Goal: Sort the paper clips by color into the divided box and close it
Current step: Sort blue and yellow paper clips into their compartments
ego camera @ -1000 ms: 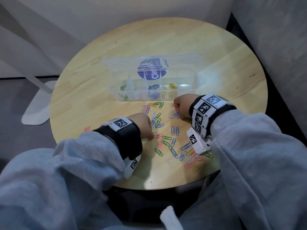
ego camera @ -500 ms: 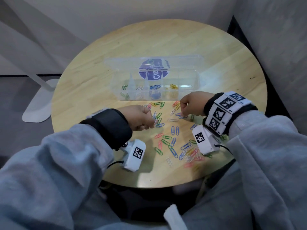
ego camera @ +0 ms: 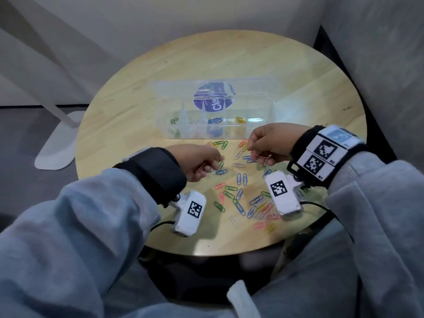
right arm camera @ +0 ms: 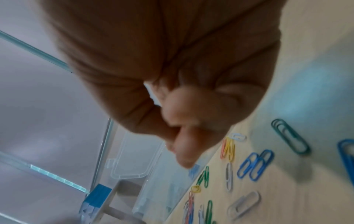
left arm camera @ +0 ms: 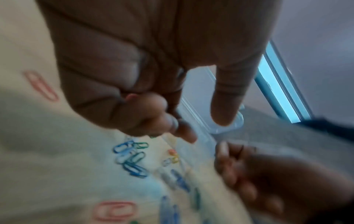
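Observation:
A clear divided box [ego camera: 271,104] stands open mid-table, its lid [ego camera: 160,88] tipped back. It holds green [ego camera: 174,121], blue [ego camera: 214,120] and yellow clips [ego camera: 239,120] in separate cells. Loose paper clips [ego camera: 238,193] of mixed colours lie scattered in front of it. My left hand [ego camera: 213,167] hovers over them with fingers curled around what looks like a pink clip [left arm camera: 132,95]. Just in front of the box, my right hand [ego camera: 254,153] pinches a thin red clip [ego camera: 260,154]. Both wrist views are blurred.
The round wooden table [ego camera: 229,60] ends close to my body, and more clips lie near that front edge [ego camera: 263,216]. A grey wall [ego camera: 378,65] stands close on the right. A white stand base [ego camera: 57,143] sits on the floor to the left.
My left hand has turned and slid from the near pile toward the middle. My right hand has lifted slightly off the table and moved right, with clips in its fingers.

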`<state>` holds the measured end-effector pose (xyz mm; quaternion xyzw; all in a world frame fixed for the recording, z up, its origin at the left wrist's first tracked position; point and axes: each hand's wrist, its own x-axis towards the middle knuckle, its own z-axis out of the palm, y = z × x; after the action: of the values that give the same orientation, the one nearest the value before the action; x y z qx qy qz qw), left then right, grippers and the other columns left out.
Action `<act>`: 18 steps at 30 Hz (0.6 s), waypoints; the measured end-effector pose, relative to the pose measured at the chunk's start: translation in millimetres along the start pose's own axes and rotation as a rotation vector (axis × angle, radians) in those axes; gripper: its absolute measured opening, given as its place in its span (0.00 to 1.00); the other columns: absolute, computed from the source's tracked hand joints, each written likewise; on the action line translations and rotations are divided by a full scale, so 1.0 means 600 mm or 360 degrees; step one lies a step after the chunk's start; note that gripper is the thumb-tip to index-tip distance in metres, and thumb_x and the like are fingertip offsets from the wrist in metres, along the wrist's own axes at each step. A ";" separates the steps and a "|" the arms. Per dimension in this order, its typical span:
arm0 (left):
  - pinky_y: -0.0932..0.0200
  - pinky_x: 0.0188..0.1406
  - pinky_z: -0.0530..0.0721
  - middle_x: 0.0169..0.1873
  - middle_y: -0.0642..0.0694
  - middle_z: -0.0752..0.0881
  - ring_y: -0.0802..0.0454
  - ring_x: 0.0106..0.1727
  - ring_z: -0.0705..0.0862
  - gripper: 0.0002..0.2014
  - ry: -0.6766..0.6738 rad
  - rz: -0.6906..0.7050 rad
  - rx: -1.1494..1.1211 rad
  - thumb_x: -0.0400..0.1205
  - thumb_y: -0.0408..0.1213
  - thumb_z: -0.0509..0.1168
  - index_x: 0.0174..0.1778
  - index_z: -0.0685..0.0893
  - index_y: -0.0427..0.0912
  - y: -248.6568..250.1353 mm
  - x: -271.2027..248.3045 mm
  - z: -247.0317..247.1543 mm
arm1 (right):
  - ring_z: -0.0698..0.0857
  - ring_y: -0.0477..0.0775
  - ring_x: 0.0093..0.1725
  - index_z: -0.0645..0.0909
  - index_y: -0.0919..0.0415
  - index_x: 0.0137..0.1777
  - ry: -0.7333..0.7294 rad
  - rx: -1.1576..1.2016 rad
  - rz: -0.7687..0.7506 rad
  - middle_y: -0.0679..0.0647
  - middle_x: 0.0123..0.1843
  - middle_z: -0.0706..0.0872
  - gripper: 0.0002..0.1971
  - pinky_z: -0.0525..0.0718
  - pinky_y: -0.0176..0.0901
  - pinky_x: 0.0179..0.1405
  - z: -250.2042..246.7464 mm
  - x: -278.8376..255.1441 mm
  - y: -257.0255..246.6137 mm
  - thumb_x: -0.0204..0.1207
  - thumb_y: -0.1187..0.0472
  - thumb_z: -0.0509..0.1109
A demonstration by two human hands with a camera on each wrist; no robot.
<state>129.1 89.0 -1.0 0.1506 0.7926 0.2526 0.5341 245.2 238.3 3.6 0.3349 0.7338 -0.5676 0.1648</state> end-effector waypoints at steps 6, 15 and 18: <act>0.59 0.31 0.68 0.37 0.52 0.77 0.50 0.43 0.76 0.24 0.0308 0.0152 0.1537 0.65 0.55 0.77 0.46 0.75 0.47 -0.009 0.006 0.039 | 0.73 0.49 0.28 0.77 0.62 0.38 0.0041 0.0123 0.0053 0.57 0.34 0.74 0.14 0.73 0.28 0.14 -0.008 -0.002 -0.008 0.79 0.73 0.54; 0.59 0.34 0.70 0.42 0.48 0.80 0.48 0.42 0.77 0.16 0.0318 0.0177 0.1567 0.71 0.48 0.74 0.45 0.76 0.47 -0.020 0.023 0.055 | 0.74 0.49 0.29 0.78 0.64 0.38 0.0310 0.0262 -0.0110 0.56 0.32 0.74 0.13 0.77 0.29 0.17 -0.050 -0.005 -0.011 0.80 0.73 0.55; 0.59 0.36 0.74 0.43 0.47 0.85 0.48 0.43 0.80 0.07 0.0335 0.0238 0.1504 0.74 0.43 0.71 0.42 0.80 0.48 -0.021 0.028 0.052 | 0.75 0.50 0.29 0.77 0.63 0.37 0.0499 0.0307 -0.0164 0.56 0.32 0.75 0.12 0.80 0.30 0.21 -0.058 0.003 -0.015 0.79 0.73 0.56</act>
<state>152.1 94.8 -30.4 0.4066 0.8573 -0.0833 0.3047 242.7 270.5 19.7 0.3955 0.7089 -0.5839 -0.0138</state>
